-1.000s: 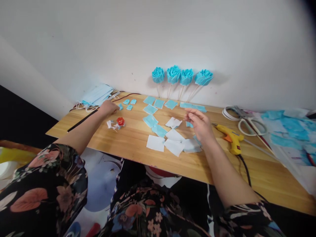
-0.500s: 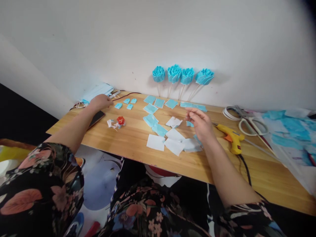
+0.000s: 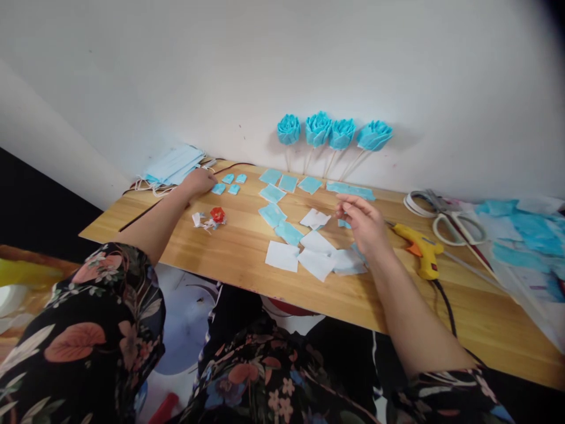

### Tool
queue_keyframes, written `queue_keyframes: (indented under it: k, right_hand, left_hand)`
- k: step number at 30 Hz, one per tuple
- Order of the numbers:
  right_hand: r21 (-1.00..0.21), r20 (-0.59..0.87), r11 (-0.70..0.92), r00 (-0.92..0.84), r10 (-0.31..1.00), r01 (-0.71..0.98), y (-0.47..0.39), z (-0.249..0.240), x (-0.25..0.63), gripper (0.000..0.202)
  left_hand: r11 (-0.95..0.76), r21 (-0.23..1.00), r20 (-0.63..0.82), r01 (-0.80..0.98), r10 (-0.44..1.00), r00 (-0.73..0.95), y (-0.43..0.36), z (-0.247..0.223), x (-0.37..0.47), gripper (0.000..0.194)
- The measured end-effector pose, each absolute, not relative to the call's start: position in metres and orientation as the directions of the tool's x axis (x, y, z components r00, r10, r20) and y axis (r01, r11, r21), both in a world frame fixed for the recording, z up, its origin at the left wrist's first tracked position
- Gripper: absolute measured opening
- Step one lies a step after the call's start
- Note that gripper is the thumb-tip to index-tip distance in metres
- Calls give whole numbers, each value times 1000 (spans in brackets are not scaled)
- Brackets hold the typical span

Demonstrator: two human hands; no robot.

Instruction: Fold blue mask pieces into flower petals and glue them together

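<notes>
Now the left hand (image 3: 199, 181) is back beside the folded blue pieces (image 3: 233, 189) at ten o'clock, within reach again (whether it grips one, I cannot tell); the right hand (image 3: 364, 225), at three, curls inward, its grip unclear.

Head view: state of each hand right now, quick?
Left hand: beside the small blue pieces; grip cannot be told.
Right hand: half-curled, nothing visibly held; whether closed cannot be told.
</notes>
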State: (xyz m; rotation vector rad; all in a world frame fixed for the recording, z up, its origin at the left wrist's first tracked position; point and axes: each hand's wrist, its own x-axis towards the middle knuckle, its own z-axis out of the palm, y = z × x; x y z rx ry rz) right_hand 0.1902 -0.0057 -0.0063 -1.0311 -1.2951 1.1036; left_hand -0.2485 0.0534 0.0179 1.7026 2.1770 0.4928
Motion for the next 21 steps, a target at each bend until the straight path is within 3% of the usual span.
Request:
queue_keyframes:
  k: [3,6,8,10,13,15,17,19,21]
  right_hand:
    - [-981,194,194,-20,981,-22,-5,-6,190,20]
    - [-978,208,208,18,978,-34,-4,-4,190,20]
    - [-974,216,219,49,975,-64,-3,-2,191,21]
    - [-969,222,228,68,973,-97,-2,-1,192,27]
    - [-964,214,224,82,973,-140,0,1,193,39]
    - [-963,213,226,99,972,-147,0,2,193,46]
    - [-962,236,251,132,963,-109,1,3,193,51]
    - [-960,266,276,171,949,-40,2,3,193,56]
    - [-958,284,286,198,938,19,4,3,193,59]
  left_hand:
    - [262,354,-67,898,965,-255,48,23,-243,33]
    - [203,303,135,931,958,-253,31,36,-233,54]
    - [68,294,388,954,903,-184,9,52,-222,53]
    - [-18,297,470,955,873,-129,-24,72,-203,54]
    - [-287,339,609,896,793,23,-96,99,-165,38]
    - [-451,391,598,802,787,151,-148,101,-138,27]
    - [-609,526,421,593,793,440,-190,82,-112,31]
    - [-593,684,163,424,692,703,-213,43,-89,35]
    - [-534,765,47,360,604,795,-217,-6,-69,34]
